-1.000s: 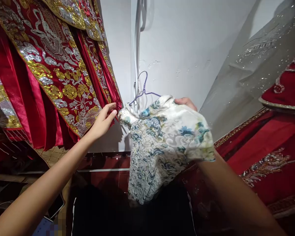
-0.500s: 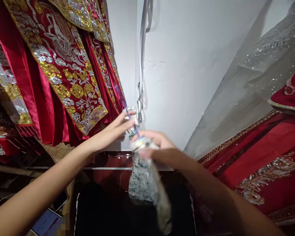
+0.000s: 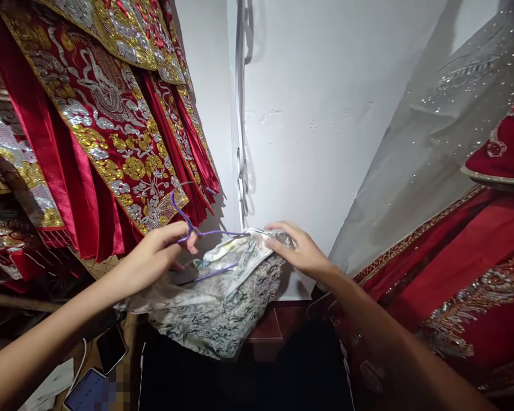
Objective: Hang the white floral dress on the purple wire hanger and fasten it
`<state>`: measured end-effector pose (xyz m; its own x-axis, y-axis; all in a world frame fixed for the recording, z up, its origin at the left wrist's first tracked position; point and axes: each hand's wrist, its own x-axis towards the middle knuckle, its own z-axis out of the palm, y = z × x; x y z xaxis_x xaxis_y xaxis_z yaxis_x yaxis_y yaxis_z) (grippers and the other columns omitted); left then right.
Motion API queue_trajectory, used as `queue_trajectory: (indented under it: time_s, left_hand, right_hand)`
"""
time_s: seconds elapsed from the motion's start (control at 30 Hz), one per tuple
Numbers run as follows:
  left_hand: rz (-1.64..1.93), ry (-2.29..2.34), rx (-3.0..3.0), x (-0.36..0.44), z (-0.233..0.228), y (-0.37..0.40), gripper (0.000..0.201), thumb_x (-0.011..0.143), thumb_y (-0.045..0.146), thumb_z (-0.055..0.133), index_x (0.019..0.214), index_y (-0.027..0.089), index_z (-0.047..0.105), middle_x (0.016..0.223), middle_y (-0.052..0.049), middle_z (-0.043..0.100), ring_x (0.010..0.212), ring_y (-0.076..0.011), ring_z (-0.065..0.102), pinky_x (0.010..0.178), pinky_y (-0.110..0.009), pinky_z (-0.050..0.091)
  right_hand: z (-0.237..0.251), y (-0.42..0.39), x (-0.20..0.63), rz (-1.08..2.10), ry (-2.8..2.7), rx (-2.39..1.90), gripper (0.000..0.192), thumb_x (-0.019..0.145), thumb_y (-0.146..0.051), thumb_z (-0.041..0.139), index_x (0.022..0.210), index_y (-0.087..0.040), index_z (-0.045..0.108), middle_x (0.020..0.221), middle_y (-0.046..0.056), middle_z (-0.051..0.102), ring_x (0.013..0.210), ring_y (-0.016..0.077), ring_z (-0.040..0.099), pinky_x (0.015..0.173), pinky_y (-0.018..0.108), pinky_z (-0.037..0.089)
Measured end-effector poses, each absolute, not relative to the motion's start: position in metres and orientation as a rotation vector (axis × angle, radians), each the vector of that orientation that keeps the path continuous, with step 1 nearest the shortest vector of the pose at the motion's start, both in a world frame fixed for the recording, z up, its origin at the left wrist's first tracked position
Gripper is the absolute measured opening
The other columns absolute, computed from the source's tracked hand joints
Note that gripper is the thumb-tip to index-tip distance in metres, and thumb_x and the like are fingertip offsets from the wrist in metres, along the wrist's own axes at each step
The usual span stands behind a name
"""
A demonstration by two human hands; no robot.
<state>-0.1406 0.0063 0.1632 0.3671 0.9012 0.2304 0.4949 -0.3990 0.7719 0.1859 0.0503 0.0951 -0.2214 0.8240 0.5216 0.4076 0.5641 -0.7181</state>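
White plaster wall [image 3: 325, 131], red embroidered robes [image 3: 107, 125] hanging left, dark red floor tiles [image 3: 269, 325]
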Motion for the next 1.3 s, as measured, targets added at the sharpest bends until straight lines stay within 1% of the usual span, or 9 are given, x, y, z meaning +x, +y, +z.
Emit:
queue_trajectory:
  time_s: [0.13, 0.27, 0.4, 0.57, 0.7, 0.87, 0.97, 1.2, 1.3]
  left_hand:
    - [1.067, 1.222, 2.155, -0.141, 0.176, 0.036, 0.025, 0.073, 0.015, 0.044, 0.083, 0.022, 0.065, 0.099, -0.006, 0.065, 0.094, -0.0253, 0.064, 0.069, -0.035, 0.06]
    - [1.607, 1.269, 2.353, -0.13, 0.181, 0.058, 0.038, 0.079, 0.014, 0.05, 0.112, 0.025, 0.063, 0.127, -0.007, 0.056, 0.121, -0.0278, 0.054, 0.106, -0.049, 0.046]
    - [2.0, 1.367, 2.404, -0.114, 0.167, 0.052, 0.042, 0.085, 0.018, 0.057, 0.125, 0.029, 0.052, 0.144, -0.007, 0.039, 0.141, -0.0308, 0.031, 0.12, -0.053, 0.025]
    - [2.116, 1.488, 2.033, -0.091, 0.107, 0.052, 0.056, 0.084, 0.031, 0.067, 0.132, 0.027, 0.038, 0.15, -0.013, 0.026, 0.142, -0.0311, 0.028, 0.112, -0.048, 0.034]
    - [1.895, 1.383, 1.781, -0.072, 0.061, 0.069, 0.058, 0.084, 0.04, 0.069, 0.13, 0.024, 0.037, 0.124, -0.012, 0.048, 0.113, -0.0243, 0.052, 0.09, -0.035, 0.048]
    - [1.765, 1.282, 1.6, -0.061, 0.037, 0.092, 0.027, 0.089, 0.048, 0.058, 0.093, 0.022, 0.053, 0.084, -0.002, 0.054, 0.076, -0.0171, 0.054, 0.069, -0.027, 0.044]
    - [1.851, 1.323, 1.405, -0.066, 0.025, 0.099, 0.035, 0.094, 0.049, 0.047, 0.073, 0.021, 0.046, 0.068, 0.002, 0.045, 0.065, -0.0147, 0.046, 0.062, -0.025, 0.04]
    - [1.827, 1.118, 1.112, -0.056, -0.008, 0.071, 0.031, 0.092, 0.049, 0.053, 0.093, 0.02, 0.062, 0.087, -0.002, 0.065, 0.078, -0.0173, 0.06, 0.069, -0.026, 0.048]
    - [1.799, 1.048, 1.029, -0.04, -0.015, 0.053, 0.033, 0.091, 0.05, 0.055, 0.103, 0.021, 0.066, 0.096, -0.004, 0.07, 0.089, -0.0209, 0.065, 0.076, -0.029, 0.051]
  right_hand:
    - [0.101, 0.055, 0.2, 1.128, -1.712, -0.893, 0.045, 0.089, -0.06, 0.057, 0.073, -0.019, 0.068, 0.067, 0.003, 0.065, 0.061, 0.0182, 0.058, 0.056, 0.029, 0.047]
    - [0.126, 0.078, 0.196, 0.998, -1.379, -0.82, 0.038, 0.078, -0.057, 0.073, 0.071, -0.02, 0.068, 0.062, 0.002, 0.065, 0.059, 0.0188, 0.061, 0.052, 0.029, 0.049]
    - [0.157, 0.113, 0.189, 1.018, -1.163, -0.745, 0.039, 0.071, -0.055, 0.08, 0.069, -0.019, 0.066, 0.058, 0.003, 0.065, 0.054, 0.0196, 0.063, 0.052, 0.03, 0.051]
    - [0.158, 0.13, 0.196, 0.992, -1.049, -0.76, 0.039, 0.07, -0.054, 0.08, 0.066, -0.02, 0.061, 0.055, 0.003, 0.063, 0.058, 0.0232, 0.067, 0.056, 0.034, 0.056]
    - [0.134, 0.114, 0.208, 0.982, -0.995, -0.776, 0.038, 0.069, -0.053, 0.081, 0.071, -0.021, 0.061, 0.06, 0.003, 0.066, 0.069, 0.0266, 0.071, 0.062, 0.037, 0.058]
    - [0.108, 0.094, 0.213, 0.995, -1.074, -0.844, 0.039, 0.074, -0.058, 0.076, 0.079, -0.02, 0.065, 0.067, 0.003, 0.068, 0.073, 0.0253, 0.071, 0.065, 0.035, 0.057]
    - [0.099, 0.095, 0.22, 0.999, -1.144, -0.875, 0.042, 0.077, -0.06, 0.071, 0.087, -0.019, 0.067, 0.074, 0.005, 0.07, 0.076, 0.0245, 0.07, 0.067, 0.035, 0.056]
    - [0.036, 0.079, 0.196, 0.283, -0.97, -1.157, 0.053, 0.076, -0.047, 0.072, 0.121, -0.022, 0.057, 0.128, 0.012, 0.058, 0.115, 0.0266, 0.056, 0.094, 0.04, 0.048]
    - [-0.007, 0.051, 0.138, 0.58, -0.933, -1.175, 0.035, 0.082, -0.052, 0.065, 0.1, -0.023, 0.061, 0.095, 0.008, 0.066, 0.086, 0.0233, 0.063, 0.076, 0.036, 0.051]
